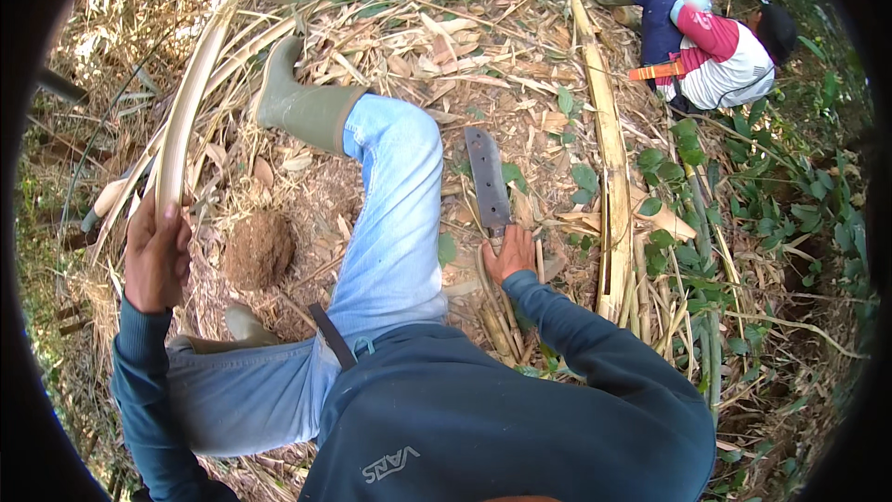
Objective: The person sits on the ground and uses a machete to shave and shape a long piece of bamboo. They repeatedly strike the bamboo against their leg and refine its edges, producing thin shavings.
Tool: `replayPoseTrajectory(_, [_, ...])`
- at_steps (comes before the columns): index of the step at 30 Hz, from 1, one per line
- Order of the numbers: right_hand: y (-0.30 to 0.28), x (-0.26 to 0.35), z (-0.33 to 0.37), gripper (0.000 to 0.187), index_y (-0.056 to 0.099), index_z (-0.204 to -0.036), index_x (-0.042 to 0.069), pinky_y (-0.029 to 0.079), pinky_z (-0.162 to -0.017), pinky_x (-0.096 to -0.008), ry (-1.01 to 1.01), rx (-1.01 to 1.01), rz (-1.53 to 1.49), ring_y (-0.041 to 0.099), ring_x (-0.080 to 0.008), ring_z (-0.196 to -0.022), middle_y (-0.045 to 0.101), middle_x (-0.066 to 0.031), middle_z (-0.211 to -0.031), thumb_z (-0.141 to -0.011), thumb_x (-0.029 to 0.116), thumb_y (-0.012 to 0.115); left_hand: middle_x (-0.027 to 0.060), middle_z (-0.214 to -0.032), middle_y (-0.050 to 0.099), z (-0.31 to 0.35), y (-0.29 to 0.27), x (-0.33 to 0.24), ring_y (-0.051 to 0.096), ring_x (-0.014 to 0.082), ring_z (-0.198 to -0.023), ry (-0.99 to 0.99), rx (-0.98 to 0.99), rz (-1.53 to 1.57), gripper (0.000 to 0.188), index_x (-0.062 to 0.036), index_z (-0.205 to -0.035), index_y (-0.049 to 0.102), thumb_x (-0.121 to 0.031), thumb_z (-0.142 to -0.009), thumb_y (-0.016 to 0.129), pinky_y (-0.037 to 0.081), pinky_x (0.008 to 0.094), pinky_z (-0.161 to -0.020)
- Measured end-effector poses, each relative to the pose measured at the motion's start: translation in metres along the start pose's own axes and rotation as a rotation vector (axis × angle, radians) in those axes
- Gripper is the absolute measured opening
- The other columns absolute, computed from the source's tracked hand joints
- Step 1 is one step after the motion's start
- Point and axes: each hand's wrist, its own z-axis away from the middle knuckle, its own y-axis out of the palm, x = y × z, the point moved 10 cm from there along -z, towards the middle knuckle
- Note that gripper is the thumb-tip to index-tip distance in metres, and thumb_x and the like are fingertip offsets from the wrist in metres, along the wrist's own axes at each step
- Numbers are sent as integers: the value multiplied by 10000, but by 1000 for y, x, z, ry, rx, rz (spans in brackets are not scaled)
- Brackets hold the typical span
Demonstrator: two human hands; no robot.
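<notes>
A long, pale split strip of bamboo [193, 88] rises from my left hand [158, 256], whose fingers are closed round its lower end. The strip slants up and a little to the right, past my green rubber boot [302, 107]. My right hand [512, 256] is wrapped round the handle of a machete [488, 177], whose broad dark blade has several holes. The blade points away from me, low over the littered ground and right of my bent knee; I cannot tell whether it touches the ground. Most of the handle is hidden in my palm.
A long split bamboo pole [609, 177] lies right of the machete. A brown rounded lump [260, 249] sits between my left hand and thigh. Another person [711, 51] sits at the upper right, an orange sheath-like thing [655, 71] beside them. Shavings and leafy plants [688, 144] surround us.
</notes>
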Motion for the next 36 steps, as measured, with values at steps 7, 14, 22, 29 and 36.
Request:
replayPoseTrajectory(7, [2,-4,-8,567,500,-1116,-61,365,-953,-485,-10,49,-55,442,-394,-1069,484,-240,-1092,-908,464,552,-63,-640,430,2,-27,-2,334,5,-406,78,-119,-3,258,-93,-1180,521,-287,-1010,523,266,160,-331])
replayPoseTrajectory(14, [1,-7,-8,556,501,-1098,-66,363,-941,-486,10,-15,-97,449,-393,-1035,489,-242,-1065,-909,455,549,-58,-638,413,11,-28,-9,308,0,-402,100,-133,70,258,-80,-1220,512,-235,-1014,522,255,149,-326])
replayPoseTrajectory(22, [4,-6,-11,494,497,-992,-5,363,-917,-479,48,-15,-84,456,-373,-1021,492,-215,-1018,-904,478,560,-38,-673,410,24,-54,-6,303,5,-446,126,-231,191,341,-30,-1317,455,-192,-1020,499,264,150,-350])
replayPoseTrajectory(29, [5,-5,-12,526,476,-1014,-28,363,-909,-472,67,-69,-32,454,-385,-1014,478,-218,-1005,-883,467,594,-37,-672,397,28,-60,-5,307,5,-428,95,-273,174,330,-26,-1302,453,-216,-1033,482,258,163,-346])
replayPoseTrajectory(36, [3,-4,-16,540,482,-1032,-40,365,-899,-479,78,-48,-15,454,-384,-997,480,-217,-1007,-873,463,599,-40,-673,403,16,-71,14,299,9,-413,-42,-333,151,275,-55,-1239,482,-232,-1029,495,233,175,-330])
